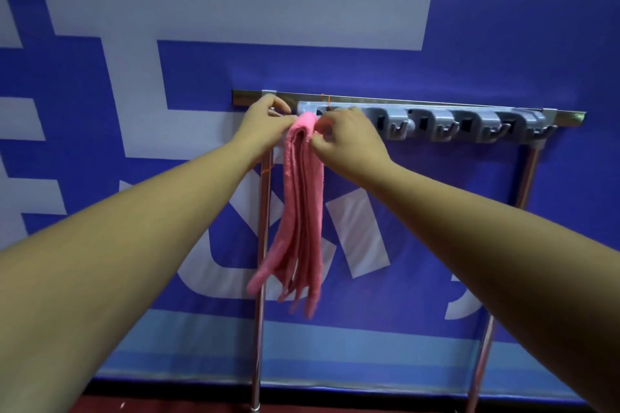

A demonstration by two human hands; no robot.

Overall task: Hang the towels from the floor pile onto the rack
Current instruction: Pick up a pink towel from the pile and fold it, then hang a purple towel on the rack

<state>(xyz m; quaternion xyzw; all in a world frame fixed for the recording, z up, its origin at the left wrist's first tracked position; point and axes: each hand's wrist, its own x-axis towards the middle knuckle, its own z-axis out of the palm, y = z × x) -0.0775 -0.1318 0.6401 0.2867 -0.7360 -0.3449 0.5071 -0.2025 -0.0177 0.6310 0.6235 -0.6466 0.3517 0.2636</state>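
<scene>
A pink towel (302, 211) hangs in long folds from the left end of a grey hook rack (469, 121), which is fixed to a metal bar. My left hand (265, 124) pinches the towel's top fold from the left. My right hand (349, 137) pinches the same fold from the right, its fingers curled over the towel's top edge. The hook under the towel is hidden by my hands and the cloth. The floor pile is out of view.
Several empty grey hooks (443, 131) run along the rack to the right. Two metal legs (261, 245) (483, 362) hold the rack in front of a blue and white banner wall (235, 10). A strip of dark red floor (167, 406) shows at the bottom.
</scene>
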